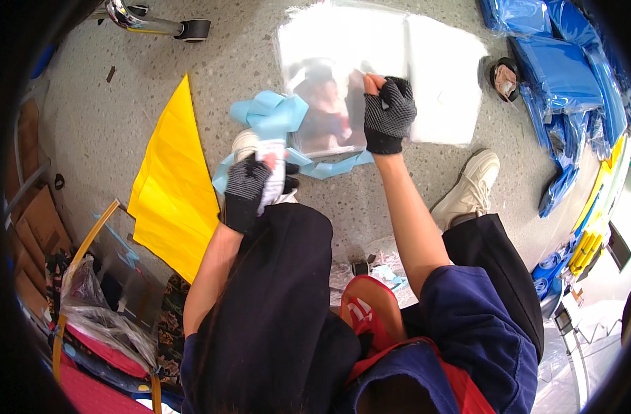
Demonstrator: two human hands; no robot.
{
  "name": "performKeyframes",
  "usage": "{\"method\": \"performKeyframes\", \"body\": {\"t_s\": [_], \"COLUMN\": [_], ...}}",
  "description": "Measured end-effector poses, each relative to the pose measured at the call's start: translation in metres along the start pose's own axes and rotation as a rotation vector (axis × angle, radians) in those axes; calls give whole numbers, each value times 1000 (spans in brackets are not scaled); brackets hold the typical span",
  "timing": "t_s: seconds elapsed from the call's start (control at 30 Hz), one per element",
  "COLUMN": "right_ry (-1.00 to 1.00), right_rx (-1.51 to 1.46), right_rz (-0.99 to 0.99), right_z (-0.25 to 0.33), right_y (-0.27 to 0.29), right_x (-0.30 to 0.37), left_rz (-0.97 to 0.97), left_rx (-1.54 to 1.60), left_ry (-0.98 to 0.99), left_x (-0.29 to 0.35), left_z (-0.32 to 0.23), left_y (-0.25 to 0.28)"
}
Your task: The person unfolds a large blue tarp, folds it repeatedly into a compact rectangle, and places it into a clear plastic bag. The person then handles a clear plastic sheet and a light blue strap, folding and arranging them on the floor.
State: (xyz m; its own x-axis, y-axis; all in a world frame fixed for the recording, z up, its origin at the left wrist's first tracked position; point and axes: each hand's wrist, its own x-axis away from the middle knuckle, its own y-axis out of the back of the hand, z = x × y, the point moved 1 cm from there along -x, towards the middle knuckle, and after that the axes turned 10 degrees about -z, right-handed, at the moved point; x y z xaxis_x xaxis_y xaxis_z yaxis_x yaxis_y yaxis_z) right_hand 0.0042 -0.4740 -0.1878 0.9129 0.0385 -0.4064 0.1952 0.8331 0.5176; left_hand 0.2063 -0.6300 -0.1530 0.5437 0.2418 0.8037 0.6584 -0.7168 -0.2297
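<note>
My left hand (248,190), in a dark knitted glove with bare fingertips, is closed around a white, blurred, narrow piece (270,172). A crumpled light blue strip (274,114) spreads from the top of that piece, and its tail runs right along the floor towards my right wrist. My right hand (390,114), gloved the same way, has its fingers curled together above a stack of shiny clear plastic sheets (315,141). Whether anything is pinched in those fingertips is hidden. A white sheet (447,90) lies against the right side of the stack.
A folded yellow sheet (174,179) lies on the speckled floor to the left. Blue plastic-wrapped packs (560,72) sit at the far right, beside a small dark round container (505,78). A caster wheel (192,30) stands far left; cardboard (43,217) leans at the left edge.
</note>
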Motion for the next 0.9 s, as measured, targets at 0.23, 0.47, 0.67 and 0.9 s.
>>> {"method": "performKeyframes", "body": {"t_s": [0.23,0.47,0.67,0.9], "right_ry": [345,219,225,10], "right_rx": [178,168,121,-20], "right_rz": [507,516,501,435], "right_z": [-11,-13,-8,-10], "right_y": [4,-1,3,5], "right_x": [41,66,64,62], "left_rz": [-438,-757,-197,-16], "left_rx": [162,16,-44,147], "left_ry": [-188,-506,-168,-96], "left_x": [21,49,2,-61], "left_z": [-54,-111,-67,7], "left_y": [87,108,24,-24]}}
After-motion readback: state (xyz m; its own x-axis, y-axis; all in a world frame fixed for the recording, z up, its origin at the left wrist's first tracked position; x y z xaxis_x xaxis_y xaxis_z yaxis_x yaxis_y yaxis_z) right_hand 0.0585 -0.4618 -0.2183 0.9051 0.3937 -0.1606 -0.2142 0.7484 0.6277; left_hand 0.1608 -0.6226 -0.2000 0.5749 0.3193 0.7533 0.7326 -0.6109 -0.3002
